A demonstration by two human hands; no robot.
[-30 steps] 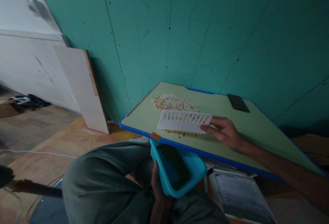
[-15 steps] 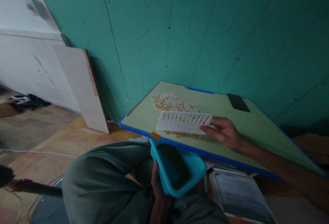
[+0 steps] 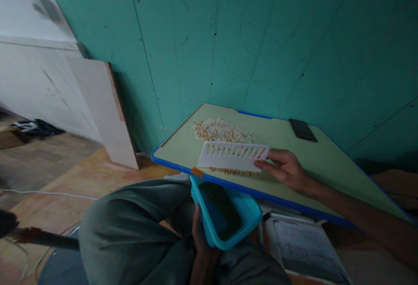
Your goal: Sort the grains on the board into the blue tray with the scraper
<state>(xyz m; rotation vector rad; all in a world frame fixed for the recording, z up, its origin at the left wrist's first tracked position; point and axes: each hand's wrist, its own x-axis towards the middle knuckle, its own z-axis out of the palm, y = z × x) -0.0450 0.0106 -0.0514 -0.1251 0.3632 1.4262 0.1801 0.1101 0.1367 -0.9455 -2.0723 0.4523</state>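
The person sits with a knee drawn up in grey trousers (image 3: 130, 228), close against a low table (image 3: 294, 176) that has a pale green top and a blue rim. The right hand (image 3: 285, 168) reaches in from the right, the forearm lying low across the tabletop and the wrist nearly straight. Its thumb and fingers are pinched on the right end of a white slotted scraper (image 3: 232, 156), a flat plastic piece with a row of narrow slots along its upper edge. The scraper stands on its long lower edge on the table, tilted a little, near the table's front rim. A thin line of yellowish grains (image 3: 230, 171) lies just in front of it, between the scraper and the rim. Behind the scraper a larger grain pile (image 3: 220, 130), pale and yellow mixed, spreads over the tabletop.

The left hand (image 3: 200, 237) comes up from below, fingers wrapped around the near side of a blue tub (image 3: 244, 215). The tub is held tilted, its upper edge tucked just under the table's front rim, below the scraper. Dark green seeds (image 3: 222, 211) cover part of its inside.

A black phone (image 3: 302, 130) lies flat at the far side of the table, near the teal wall (image 3: 228, 36).
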